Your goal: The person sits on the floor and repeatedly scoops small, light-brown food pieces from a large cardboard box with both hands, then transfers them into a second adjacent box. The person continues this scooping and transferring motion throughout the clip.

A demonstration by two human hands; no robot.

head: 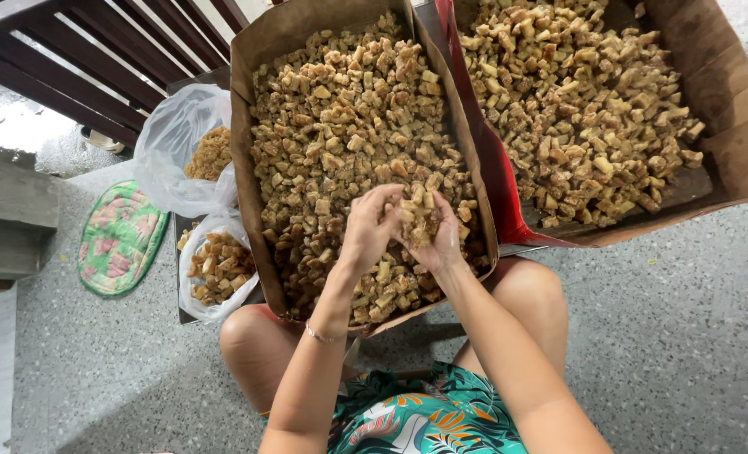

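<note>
Handful of brown sugared chunks (418, 214) cupped between both hands, raised just above the near half of the left cardboard tray (260, 160). Left hand (370, 227) curled, fingers closed over the clump from the left side; right hand (441, 235) palm-up beneath and beside it, fingers bent round the same pieces. Both gripping the one clump, thumbs nearly touching. No long axis to speak of: an irregular lump of small cubes, roughly as wide as tall.

Rest of the chunks directly under and ahead of the hands, filling the tray from the near edge over the knees to the far edge. Equal reach for either hand, the pile straight below. Second cardboard tray (727, 92), also full of chunks, lying to the right and farther off, nearer the right hand, separated by a red flap (483, 143).

To the left, well apart from the hands: two clear plastic bags (172, 143) holding more pieces, nearer the left hand. Green floral mat (117, 240) on the speckled floor (668, 336) beyond.
</note>
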